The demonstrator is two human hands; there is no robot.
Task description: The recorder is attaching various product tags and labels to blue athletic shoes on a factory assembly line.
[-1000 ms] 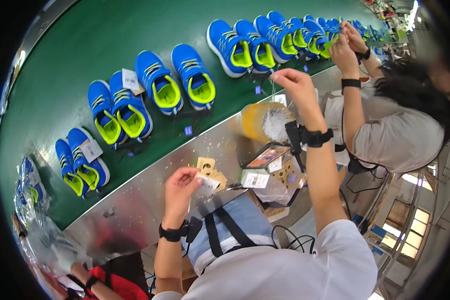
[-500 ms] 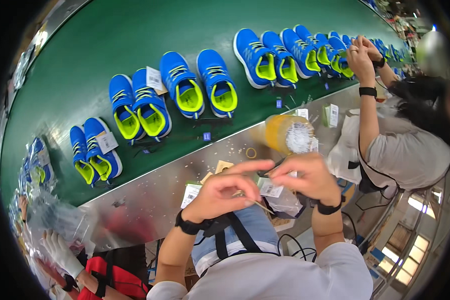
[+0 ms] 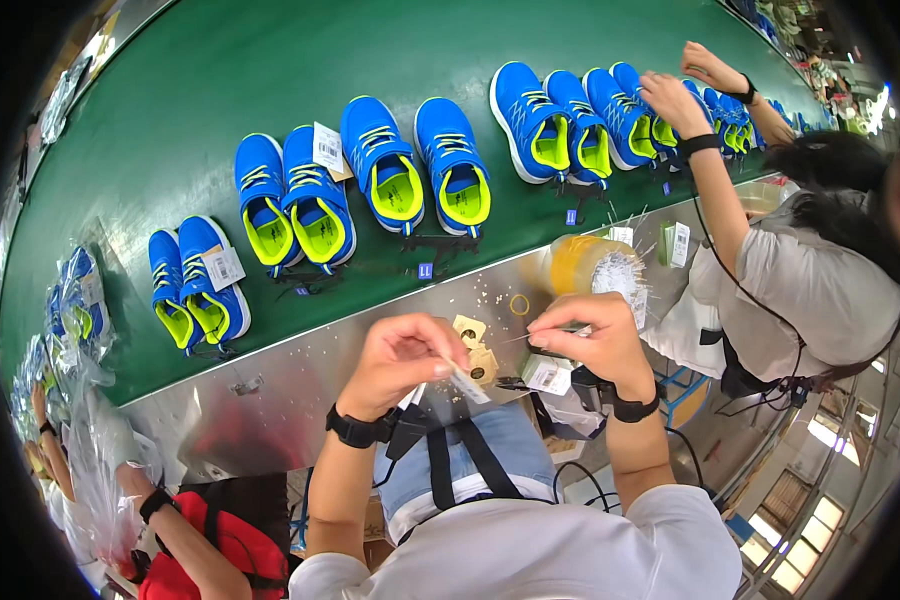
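My left hand [image 3: 402,362] pinches a small white paper tag [image 3: 467,385] over the edge of the steel counter [image 3: 270,385]. My right hand [image 3: 588,338] holds a thin clear plastic tag pin [image 3: 540,336] pointed at that tag. Both hands are close together above my lap. A yellow tub of clear plastic pins [image 3: 595,266] stands on the counter just beyond my right hand. Small tan cards [image 3: 475,345] lie between my hands.
A green conveyor belt [image 3: 220,90] carries pairs of blue and yellow sneakers [image 3: 415,165], some with white tags. A person to my right reaches both hands onto shoes [image 3: 675,100]. A person at the lower left handles clear plastic bags [image 3: 95,455].
My right hand came back from the yellow tub to meet the left hand. My left hand lifted off the counter with the tag. The view shifted left along the belt.
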